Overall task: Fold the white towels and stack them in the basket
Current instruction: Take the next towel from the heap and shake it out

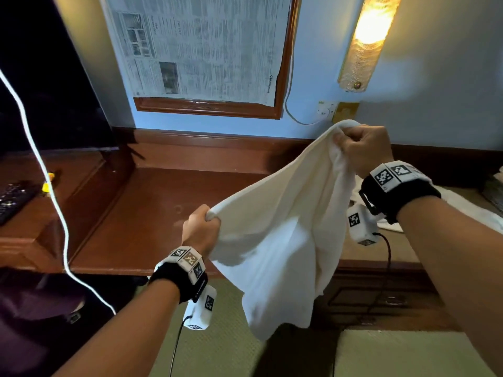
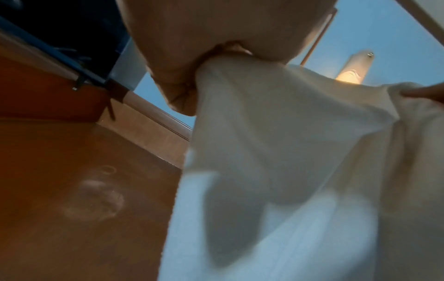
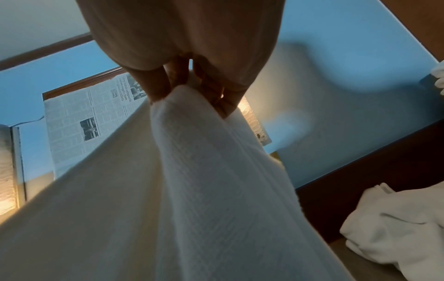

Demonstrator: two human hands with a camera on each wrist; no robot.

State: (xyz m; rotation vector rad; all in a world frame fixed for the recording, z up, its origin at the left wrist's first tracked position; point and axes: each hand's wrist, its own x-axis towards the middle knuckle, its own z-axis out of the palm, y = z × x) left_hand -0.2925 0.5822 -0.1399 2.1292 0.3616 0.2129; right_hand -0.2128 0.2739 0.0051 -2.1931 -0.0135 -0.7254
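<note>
Head view: left hand (image 1: 201,230) and right hand (image 1: 363,151) each grip a corner of the white towel (image 1: 283,240), hanging creased. Right wrist alone shows its woven ribs and more towels (image 3: 394,228) heaped beside.

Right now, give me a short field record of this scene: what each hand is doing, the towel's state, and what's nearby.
left hand: left hand, grip closed on one end of the white towel
right hand: right hand, grip closed on the other end, held higher
towel state: unfolded, hanging in the air between the hands
surface below: wooden desk
other towels: crumpled white towels lying to the right
basket: not in view
wall: lit wall lamp, newspaper in a wooden frame
</note>
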